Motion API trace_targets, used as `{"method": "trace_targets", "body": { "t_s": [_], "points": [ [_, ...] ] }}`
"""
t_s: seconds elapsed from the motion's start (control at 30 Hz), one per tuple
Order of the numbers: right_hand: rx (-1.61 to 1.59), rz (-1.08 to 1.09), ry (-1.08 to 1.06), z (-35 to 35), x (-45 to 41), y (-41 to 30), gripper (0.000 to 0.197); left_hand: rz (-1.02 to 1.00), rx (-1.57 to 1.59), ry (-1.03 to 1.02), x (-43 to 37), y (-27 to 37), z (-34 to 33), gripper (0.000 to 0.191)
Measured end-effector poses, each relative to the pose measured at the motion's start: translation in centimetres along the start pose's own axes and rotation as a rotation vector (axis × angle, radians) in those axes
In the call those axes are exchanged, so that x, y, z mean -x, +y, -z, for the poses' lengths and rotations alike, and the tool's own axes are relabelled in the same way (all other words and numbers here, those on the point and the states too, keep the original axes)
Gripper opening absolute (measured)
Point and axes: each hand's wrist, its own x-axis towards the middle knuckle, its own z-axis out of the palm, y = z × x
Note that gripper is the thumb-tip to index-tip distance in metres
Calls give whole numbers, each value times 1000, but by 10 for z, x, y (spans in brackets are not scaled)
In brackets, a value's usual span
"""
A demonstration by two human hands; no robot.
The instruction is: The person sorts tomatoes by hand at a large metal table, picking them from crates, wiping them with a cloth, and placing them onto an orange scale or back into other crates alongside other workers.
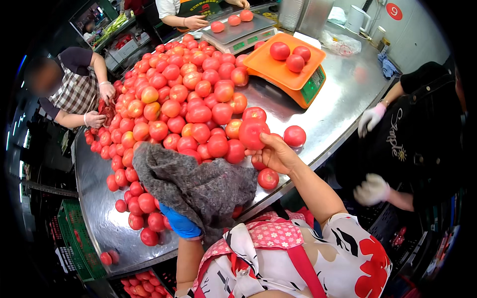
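Observation:
Bare, my right hand (277, 153) grips a large red tomato (253, 133) by its side, just above the edge of the pile. My left hand (179, 222) wears a blue glove and is mostly covered by a grey cloth (208, 182), which it holds; its fingers are hidden under the fabric. The cloth drapes over the near side of a big heap of tomatoes (179, 93) on a steel table (324, 119). Single tomatoes lie close to my right hand, one (294, 136) beyond it and one (268, 178) nearer the table edge.
An orange scale (285, 61) holding three tomatoes stands at the back right; a steel scale (240, 31) with three more is behind the heap. Co-workers stand at left, at the back and at right. Green crates (76, 238) and a crate of tomatoes (143, 285) sit below the table.

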Motion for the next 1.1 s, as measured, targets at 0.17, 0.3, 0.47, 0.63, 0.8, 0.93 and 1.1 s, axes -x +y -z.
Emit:
{"method": "trace_targets", "body": {
  "t_s": [0.17,0.3,0.47,0.63,0.8,0.93,1.1],
  "points": [
    [1182,448,227,-35,6,32,46,-401,-598,-259,-2,13,-38,51],
    [1586,883,-119,-37,18,59,51,-413,-688,-387,-9,21,-55,41],
    [951,271,-47,-51,24,67,66,64,-92,-397,-12,-7,-37,39],
    [1249,591,-145,-50,15,67,68,459,655,-307,-3,-42,-30,45],
    [1569,789,-248,-40,-1,66,79,589,1002,-219,11,-51,-41,46],
    [1517,742,-171,-60,-1,68,94,534,1010,-57,17,-48,-40,45],
    [1190,677,-351,-62,11,143,79,292,1011,220,-3,-37,-9,43]
  ]
}}
